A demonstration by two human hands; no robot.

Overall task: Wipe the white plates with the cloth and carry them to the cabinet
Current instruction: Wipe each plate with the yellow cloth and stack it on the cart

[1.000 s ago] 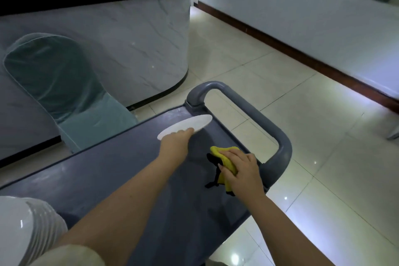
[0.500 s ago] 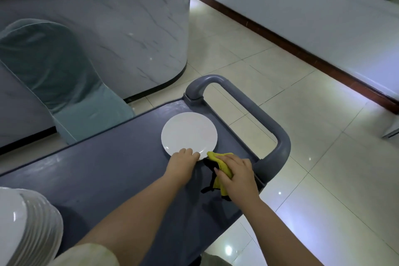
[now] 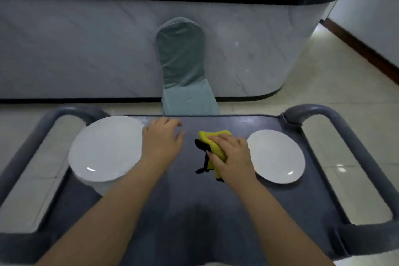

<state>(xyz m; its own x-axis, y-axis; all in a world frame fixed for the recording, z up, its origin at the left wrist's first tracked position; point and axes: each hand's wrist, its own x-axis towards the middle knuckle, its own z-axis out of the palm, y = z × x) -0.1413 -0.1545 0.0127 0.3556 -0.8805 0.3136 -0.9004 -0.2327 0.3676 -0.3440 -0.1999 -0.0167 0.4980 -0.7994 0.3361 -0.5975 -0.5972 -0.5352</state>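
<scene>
The fingers (image 3: pixel 166 123) of the left hand (image 3: pixel 162 144) lie relaxed and spread, holding nothing, just beside the stack of white plates (image 3: pixel 105 149). Half a second ago they touched the rim of the single plate (image 3: pixel 278 157), which now lies well apart on the right. The right hand (image 3: pixel 233 155) still curls over the yellow cloth (image 3: pixel 212 139), seemingly gripping it, between stack and plate.

All rest on the dark cart top (image 3: pixel 194 211), between its left handle (image 3: pixel 27 147) and right handle (image 3: pixel 354 147). Beyond stand one covered chair (image 3: pixel 182 65) and a marble bar (image 3: pixel 86 49) on a pale tiled floor (image 3: pixel 323 84).

There is one cloth and one lone plate; the number of plates in the stack cannot be told from above.
</scene>
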